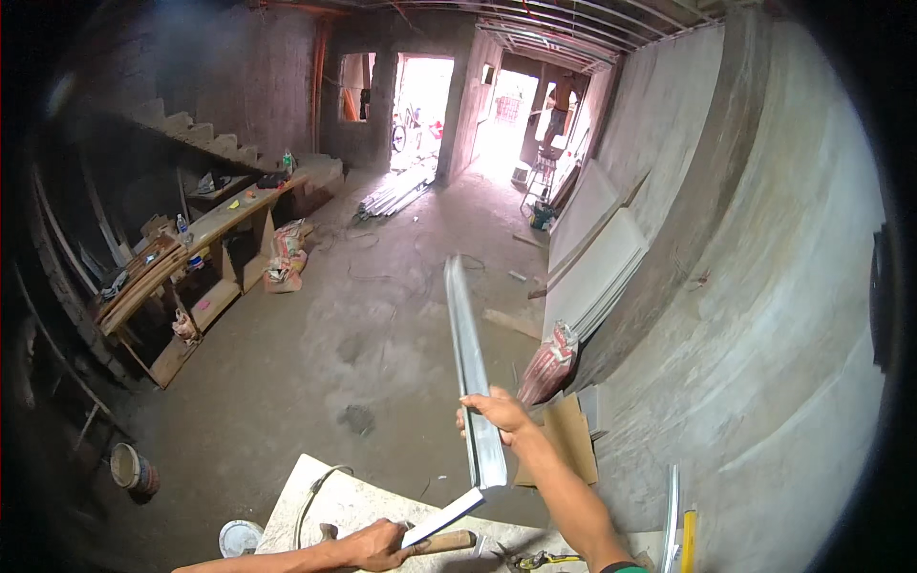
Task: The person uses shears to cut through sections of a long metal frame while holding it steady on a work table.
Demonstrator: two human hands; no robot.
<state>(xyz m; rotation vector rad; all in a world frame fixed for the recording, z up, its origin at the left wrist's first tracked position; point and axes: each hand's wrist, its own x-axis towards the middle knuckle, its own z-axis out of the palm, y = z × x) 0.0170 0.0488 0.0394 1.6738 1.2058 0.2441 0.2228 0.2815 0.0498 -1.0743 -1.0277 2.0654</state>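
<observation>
Jutting beyond the table [373, 501], the metal channel [465, 334] clamped in the right hand [495, 415] could swing down if that grip slips. Over the table, the left hand [377, 544] curls by a wooden handle [451, 541]; its hold I cannot tell.

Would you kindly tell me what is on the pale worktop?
A cable, a wooden handle and a yellow tool show; whatever lies beneath the left hand is hidden.

- Long silver metal channel [465, 344] is smooth and glossy.
- Light-brown rounded wooden handle [447, 541] looks matt.
- Pale flat desk [353, 501] is matt, scuffed.
- Grey concrete floor [287, 392] looks rough, dusty.
- Brown flat cardboard [569, 444] looks matt.
</observation>
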